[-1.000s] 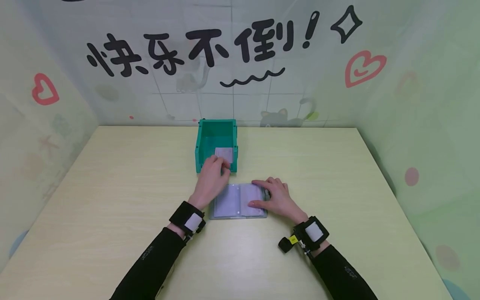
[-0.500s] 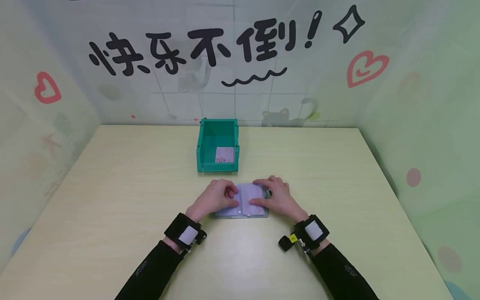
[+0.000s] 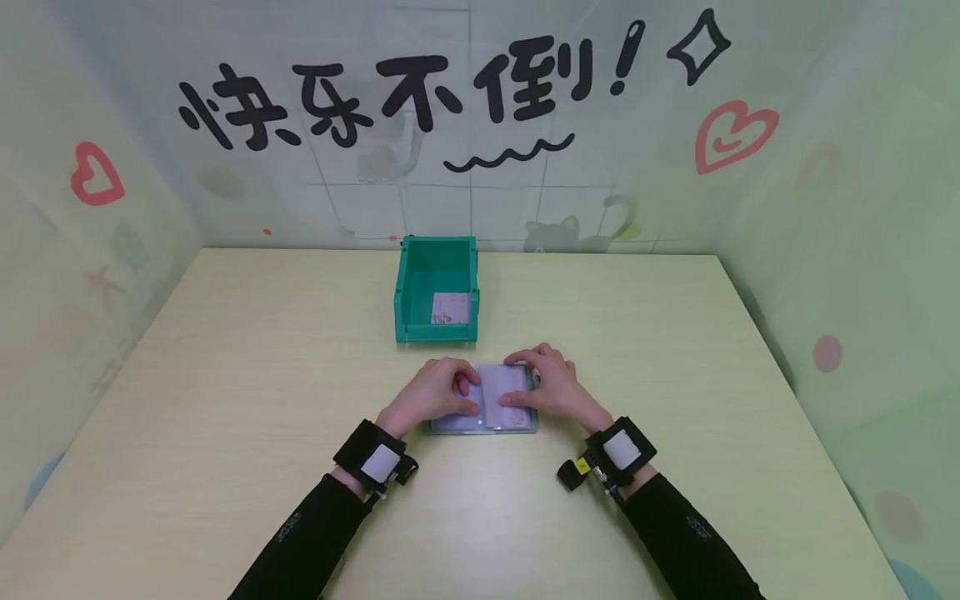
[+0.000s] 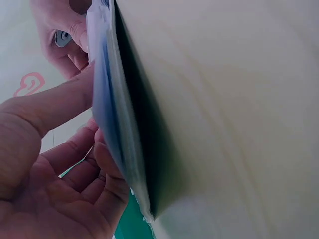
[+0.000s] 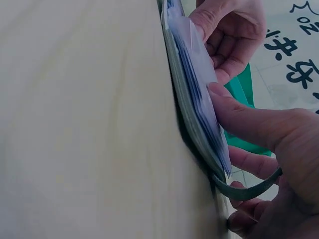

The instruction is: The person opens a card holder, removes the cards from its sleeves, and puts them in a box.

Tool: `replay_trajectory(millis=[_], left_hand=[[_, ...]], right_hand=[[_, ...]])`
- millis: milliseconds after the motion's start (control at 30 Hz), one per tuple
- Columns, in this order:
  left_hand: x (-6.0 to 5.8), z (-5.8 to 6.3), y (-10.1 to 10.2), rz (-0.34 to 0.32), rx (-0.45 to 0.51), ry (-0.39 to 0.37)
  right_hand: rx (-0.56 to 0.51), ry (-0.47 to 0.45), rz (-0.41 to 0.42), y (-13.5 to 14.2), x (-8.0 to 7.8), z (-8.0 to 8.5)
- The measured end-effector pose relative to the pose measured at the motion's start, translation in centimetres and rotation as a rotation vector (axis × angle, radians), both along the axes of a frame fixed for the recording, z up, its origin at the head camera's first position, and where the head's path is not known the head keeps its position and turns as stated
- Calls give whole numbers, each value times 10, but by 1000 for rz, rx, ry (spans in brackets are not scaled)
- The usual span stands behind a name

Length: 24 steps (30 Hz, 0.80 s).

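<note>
A small card album [image 3: 504,396] with clear sleeves lies open on the table, pale lilac pages facing up. My left hand [image 3: 435,387] is on its left page, the thumb [image 4: 65,99] against the sleeve and the fingers curled at the top edge; between them it pinches the page. My right hand [image 3: 551,383] grips the right side, its thumb [image 5: 239,114] on the stacked sleeves and a finger at the top edge. A dark strap [image 5: 249,190] loops from the cover near the right hand. Whether a loose card is in the left fingers is hidden.
Behind the album stands a green bin [image 3: 437,333] with a pink printed card [image 3: 450,308] inside. The wooden table [image 3: 262,375] runs back to a printed backdrop [image 3: 337,200], with side panels left and right.
My left hand has come back from the bin's front edge to the album's left page, and has stayed there for the last half second. The right hand has barely moved.
</note>
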<state>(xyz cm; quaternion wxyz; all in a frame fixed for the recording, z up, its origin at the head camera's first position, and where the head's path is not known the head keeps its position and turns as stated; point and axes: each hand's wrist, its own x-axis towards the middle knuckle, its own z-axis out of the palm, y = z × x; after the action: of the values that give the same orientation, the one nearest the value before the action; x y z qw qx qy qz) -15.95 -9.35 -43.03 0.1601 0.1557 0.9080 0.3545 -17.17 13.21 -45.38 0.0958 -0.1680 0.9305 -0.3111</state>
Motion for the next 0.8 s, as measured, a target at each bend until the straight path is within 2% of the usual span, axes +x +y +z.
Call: replay_trajectory(millis=[267, 467, 633, 700, 800], left_hand=[[0, 2, 0, -10, -8, 6], [0, 4, 1, 10, -5, -25], [-1, 1, -1, -2, 19, -36], [-3, -2, -3, -15, 51, -27], [-6, -6, -10, -28, 113, -25]], right_hand=[[37, -35, 65, -3, -12, 5], [10, -9, 36, -3, -14, 5], [-189, -28, -21, 1, -9, 3], [-279, -25, 15, 3, -5, 4], [-333, -8, 126, 4, 1, 5]])
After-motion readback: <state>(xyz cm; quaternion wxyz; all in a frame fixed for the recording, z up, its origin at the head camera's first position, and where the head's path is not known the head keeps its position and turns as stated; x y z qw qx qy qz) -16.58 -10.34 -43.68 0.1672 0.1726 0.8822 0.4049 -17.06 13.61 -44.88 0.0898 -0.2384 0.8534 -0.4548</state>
